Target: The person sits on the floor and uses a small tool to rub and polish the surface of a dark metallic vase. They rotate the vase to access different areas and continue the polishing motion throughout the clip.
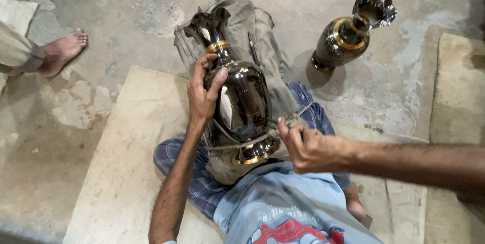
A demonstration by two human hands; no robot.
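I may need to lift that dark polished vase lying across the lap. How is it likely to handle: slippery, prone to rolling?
The vase looks glossy with mirror-like reflections, so it is probably slippery under bare skin. Its round belly, lying sideways on the cloth, would likely roll if released; the left hand steadies it. It appears metallic, so probably stiff and fairly heavy.

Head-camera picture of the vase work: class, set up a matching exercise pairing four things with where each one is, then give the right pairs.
Things:
1. left hand
2. right hand
3. second vase
4. bare foot

Places:
A. stands upright on the concrete floor, upper right
B. grips the shiny vase on the lap, by its shoulder
C. at the cord near that vase's base
D. on the floor, far left

Pairs: 1-B, 2-C, 3-A, 4-D
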